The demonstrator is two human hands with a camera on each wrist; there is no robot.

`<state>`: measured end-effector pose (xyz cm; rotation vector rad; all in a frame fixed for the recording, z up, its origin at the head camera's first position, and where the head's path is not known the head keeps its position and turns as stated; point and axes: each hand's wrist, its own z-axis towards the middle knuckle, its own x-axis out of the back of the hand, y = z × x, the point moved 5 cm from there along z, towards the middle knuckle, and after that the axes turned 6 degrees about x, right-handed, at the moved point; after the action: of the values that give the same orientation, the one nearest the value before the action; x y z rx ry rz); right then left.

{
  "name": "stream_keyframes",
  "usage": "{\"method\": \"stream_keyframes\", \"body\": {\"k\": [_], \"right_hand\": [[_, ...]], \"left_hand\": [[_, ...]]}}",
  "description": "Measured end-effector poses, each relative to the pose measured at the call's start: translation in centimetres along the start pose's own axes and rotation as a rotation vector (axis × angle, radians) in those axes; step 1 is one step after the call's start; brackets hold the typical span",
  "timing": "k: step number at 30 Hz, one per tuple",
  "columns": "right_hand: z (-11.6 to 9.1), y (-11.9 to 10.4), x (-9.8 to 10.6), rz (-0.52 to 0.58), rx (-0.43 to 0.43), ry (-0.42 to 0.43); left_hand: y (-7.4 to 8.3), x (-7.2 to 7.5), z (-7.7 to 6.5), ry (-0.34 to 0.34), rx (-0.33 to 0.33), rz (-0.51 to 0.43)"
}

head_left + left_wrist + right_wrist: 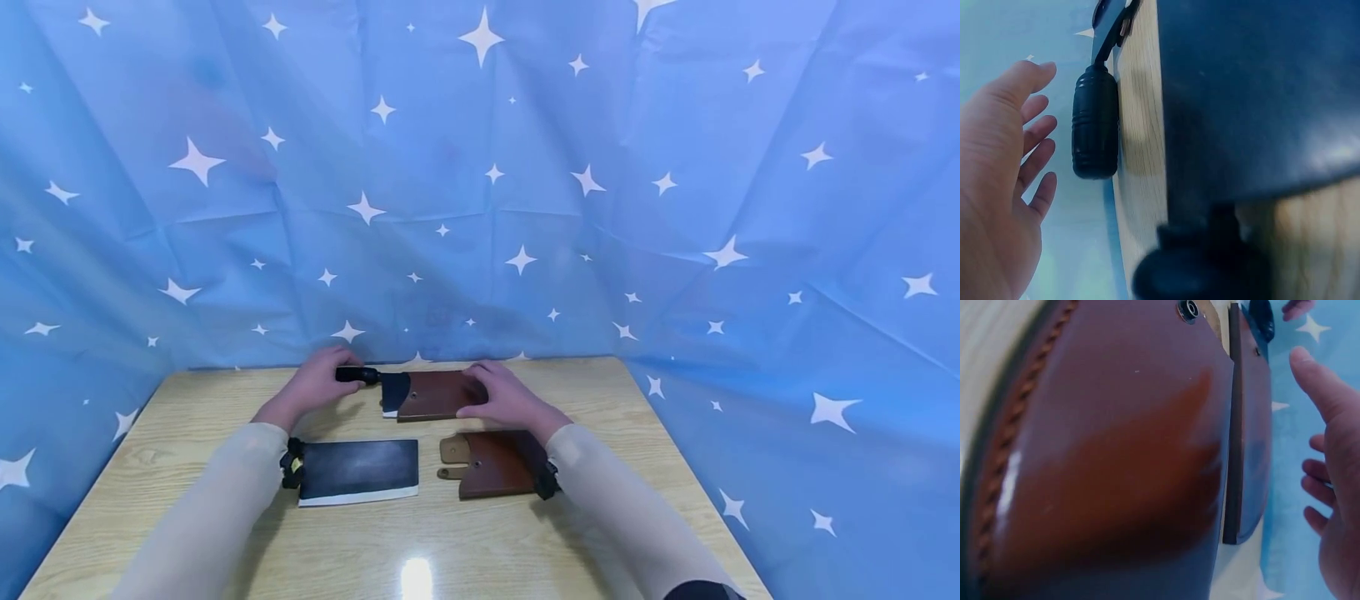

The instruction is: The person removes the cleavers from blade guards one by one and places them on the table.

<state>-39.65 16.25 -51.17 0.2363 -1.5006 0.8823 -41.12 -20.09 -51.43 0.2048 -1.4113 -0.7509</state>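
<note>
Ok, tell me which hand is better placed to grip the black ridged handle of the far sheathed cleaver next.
The left hand, likely: it is open just beside the black ridged handle, while the right hand is at the opposite end of the far brown leather sheath.

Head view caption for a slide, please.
Left grip near a cleaver's handle, right grip near its leather sheath; bare cleaver and second sheath in front.

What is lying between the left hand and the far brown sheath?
In the head view: a black cleaver handle, then the uncovered part of its blade.
</note>
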Motion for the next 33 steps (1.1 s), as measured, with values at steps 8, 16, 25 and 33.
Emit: {"method": "stream_keyframes", "body": {"k": [8,16,25,33], "right_hand": [[2.2,0.1,-1.2,-0.002,0.011,-0.030],[4.0,-0.3,-2.1,0.006,0.023,-0.089],[5.3,-0.8,-3.6,-0.077,0.026,-0.139],[5.5,-0.5,-4.6,-0.102,-0.015,-0.140]], "left_hand": [[0.4,-1.2,1.5,0.007,-0.020,0.042],[0.3,-2.1,2.4,-0.028,-0.037,0.041],[-0.3,-3.0,2.9,-0.062,-0.024,-0.011],[-0.7,-3.4,2.8,-0.101,0.043,-0.050]]}}
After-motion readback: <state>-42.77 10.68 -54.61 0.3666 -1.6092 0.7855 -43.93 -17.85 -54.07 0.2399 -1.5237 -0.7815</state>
